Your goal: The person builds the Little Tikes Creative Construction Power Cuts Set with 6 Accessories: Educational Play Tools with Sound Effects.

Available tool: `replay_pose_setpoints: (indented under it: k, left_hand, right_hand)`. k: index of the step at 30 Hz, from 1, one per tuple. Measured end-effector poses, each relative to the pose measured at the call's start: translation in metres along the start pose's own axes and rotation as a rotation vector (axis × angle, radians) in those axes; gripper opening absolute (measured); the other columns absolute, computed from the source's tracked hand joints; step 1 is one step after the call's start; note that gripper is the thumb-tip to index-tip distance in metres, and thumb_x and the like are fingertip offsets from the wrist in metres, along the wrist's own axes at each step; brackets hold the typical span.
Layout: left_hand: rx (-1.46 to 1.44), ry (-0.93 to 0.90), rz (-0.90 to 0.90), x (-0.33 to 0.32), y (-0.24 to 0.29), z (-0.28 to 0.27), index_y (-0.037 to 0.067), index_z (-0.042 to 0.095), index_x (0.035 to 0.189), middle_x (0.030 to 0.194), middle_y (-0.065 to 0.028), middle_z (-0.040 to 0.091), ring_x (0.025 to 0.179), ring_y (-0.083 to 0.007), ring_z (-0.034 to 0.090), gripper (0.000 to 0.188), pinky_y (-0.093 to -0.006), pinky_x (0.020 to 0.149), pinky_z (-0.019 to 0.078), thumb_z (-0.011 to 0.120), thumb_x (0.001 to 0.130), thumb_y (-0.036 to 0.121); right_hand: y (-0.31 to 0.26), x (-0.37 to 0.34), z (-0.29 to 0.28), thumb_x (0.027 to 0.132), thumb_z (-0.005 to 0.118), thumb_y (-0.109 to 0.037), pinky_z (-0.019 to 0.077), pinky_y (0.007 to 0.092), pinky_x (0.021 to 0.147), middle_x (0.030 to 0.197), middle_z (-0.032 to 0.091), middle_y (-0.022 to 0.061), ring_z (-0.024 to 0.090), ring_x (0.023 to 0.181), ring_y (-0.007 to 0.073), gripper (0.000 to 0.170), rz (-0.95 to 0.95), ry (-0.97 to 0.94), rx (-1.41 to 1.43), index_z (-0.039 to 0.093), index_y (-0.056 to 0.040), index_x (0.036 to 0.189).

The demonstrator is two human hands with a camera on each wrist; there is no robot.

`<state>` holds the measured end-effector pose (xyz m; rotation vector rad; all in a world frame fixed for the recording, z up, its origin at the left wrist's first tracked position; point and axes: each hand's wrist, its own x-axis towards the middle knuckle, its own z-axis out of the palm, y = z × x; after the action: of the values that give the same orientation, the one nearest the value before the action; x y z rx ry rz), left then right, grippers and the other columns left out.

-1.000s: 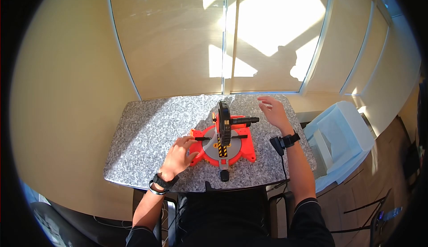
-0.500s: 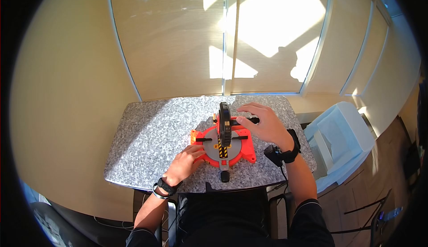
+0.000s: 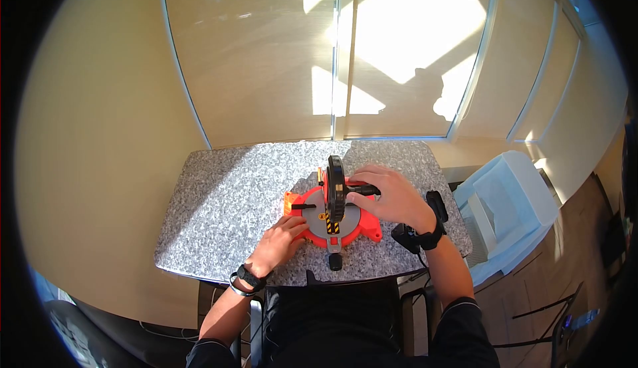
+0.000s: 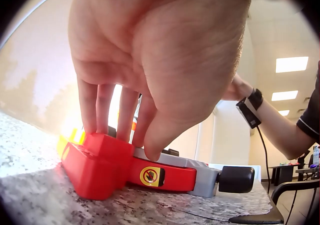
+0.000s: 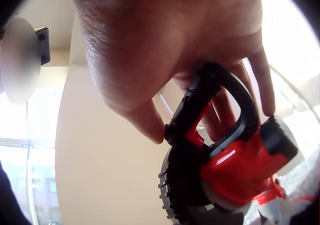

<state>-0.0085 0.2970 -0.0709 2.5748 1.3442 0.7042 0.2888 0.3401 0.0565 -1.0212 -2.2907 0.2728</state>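
A red, grey and black toy miter saw (image 3: 337, 192) stands on the granite-patterned table, its round black blade guard upright over a grey turntable. My left hand (image 3: 274, 245) rests at the left side of the red base (image 4: 95, 170), fingers fairly straight and fingertips on its top, with the thumb along the turntable's edge. On the other side, my right hand (image 3: 393, 198) holds the saw's black loop handle (image 5: 192, 104). The thumb lies on the blade side of it, and the other fingers reach behind the loop. A black knob (image 4: 236, 179) sticks out at the saw's front.
The speckled grey table (image 3: 226, 195) spreads around the saw, with its front edge near my lap. Right of the table is a chair-like piece under a light blue cover (image 3: 525, 195). A wall and blinds (image 3: 252, 69) stand behind the table.
My right hand has come in from the right of the saw onto its handle. My left hand has moved slightly right onto the base. The blade guard sits slightly lower.
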Motion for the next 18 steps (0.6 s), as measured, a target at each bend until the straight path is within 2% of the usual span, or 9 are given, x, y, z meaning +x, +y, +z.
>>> replay_pose_setpoints:
  k: [6,18]
  left_hand:
    - [0.032,0.006,0.014,0.000,-0.002,0.003,0.008,0.070,0.127,0.134,-0.0094,0.066,0.122,-0.0304,0.064,0.040,-0.0411,0.101,0.0565,0.077,0.088,0.013]
    - [0.037,0.009,0.006,0.000,0.000,0.002,0.008,0.071,0.126,0.133,-0.0092,0.066,0.122,-0.0303,0.064,0.039,-0.0412,0.100,0.0567,0.077,0.088,0.014]
  right_hand:
    - [-0.009,-0.015,0.002,0.090,0.075,-0.037,0.0529,0.0432,0.101,0.123,0.069,0.0119,0.063,0.119,0.0337,0.044,0.009,-0.071,-0.036,0.072,-0.0043,0.119]
    - [-0.011,-0.039,0.021,0.082,0.081,-0.040,0.0542,0.0414,0.100,0.124,0.067,0.0080,0.063,0.118,0.0300,0.050,-0.010,-0.108,-0.133,0.072,-0.0052,0.117]
